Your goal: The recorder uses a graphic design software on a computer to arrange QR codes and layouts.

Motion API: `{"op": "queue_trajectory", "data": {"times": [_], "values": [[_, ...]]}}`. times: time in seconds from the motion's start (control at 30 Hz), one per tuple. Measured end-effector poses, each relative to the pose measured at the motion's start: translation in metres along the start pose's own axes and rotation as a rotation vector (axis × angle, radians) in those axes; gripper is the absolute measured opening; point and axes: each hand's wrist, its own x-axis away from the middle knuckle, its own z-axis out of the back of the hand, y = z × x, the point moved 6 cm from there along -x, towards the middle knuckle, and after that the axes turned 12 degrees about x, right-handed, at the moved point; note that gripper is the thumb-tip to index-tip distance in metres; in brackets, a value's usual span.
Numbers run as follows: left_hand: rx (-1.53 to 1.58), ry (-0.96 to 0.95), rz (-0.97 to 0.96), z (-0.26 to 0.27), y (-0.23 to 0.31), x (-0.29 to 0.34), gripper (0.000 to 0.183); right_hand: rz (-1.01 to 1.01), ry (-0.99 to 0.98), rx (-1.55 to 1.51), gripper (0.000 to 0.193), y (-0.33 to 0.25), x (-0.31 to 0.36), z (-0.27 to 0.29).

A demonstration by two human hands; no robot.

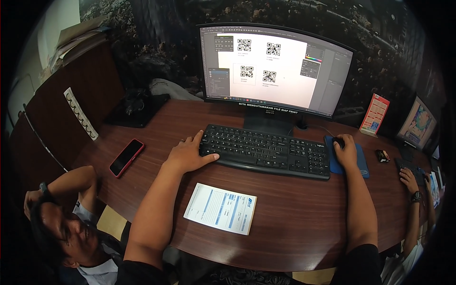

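My left hand (189, 154) rests at the left end of a black keyboard (266, 149), its fingers spread along the edge and the thumb over the lower left keys. My right hand (346, 150) is closed over a dark computer mouse (338, 141) on a blue mouse pad (358, 164), just right of the keyboard. Behind them stands a curved monitor (278, 66), its screen showing several square black-and-white codes on a white page with dark tool panels. A pad of printed forms (222, 208) lies between my forearms.
A phone in a red case (127, 157) lies left of the keyboard. Near the monitor stands a red-and-white desk calendar (375, 115), with a small box (382, 156) in front. One person sits at the left; another's hand (408, 179) is on a keyboard at the right.
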Motion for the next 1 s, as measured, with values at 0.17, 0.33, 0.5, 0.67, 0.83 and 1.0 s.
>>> {"op": "queue_trajectory", "data": {"times": [0.17,0.33,0.5,0.67,0.83,1.0], "values": [[0.001,-0.006,0.002,-0.0003,-0.0002,-0.0007,0.121,0.050,0.020,-0.036,0.024,-0.0003,-0.0005,-0.0013],[0.012,-0.015,0.008,0.0005,-0.0006,-0.0009,0.122,0.049,0.010,-0.028,0.024,0.0027,-0.0013,-0.0037],[0.023,-0.010,-0.003,-0.0014,-0.0032,-0.0024,0.123,0.057,0.006,-0.015,0.023,0.0018,-0.0019,-0.0023],[0.019,-0.013,0.002,-0.0017,-0.0027,-0.0020,0.123,0.028,-0.008,-0.014,0.021,-0.0019,-0.0003,0.0010],[0.011,-0.031,0.016,-0.0002,-0.0002,0.0000,0.123,0.001,-0.029,-0.004,0.020,-0.0016,-0.0007,0.0017],[0.000,-0.027,0.010,-0.0009,-0.0006,-0.0006,0.122,-0.023,-0.046,0.000,0.020,-0.0006,-0.0014,0.0003]]}}
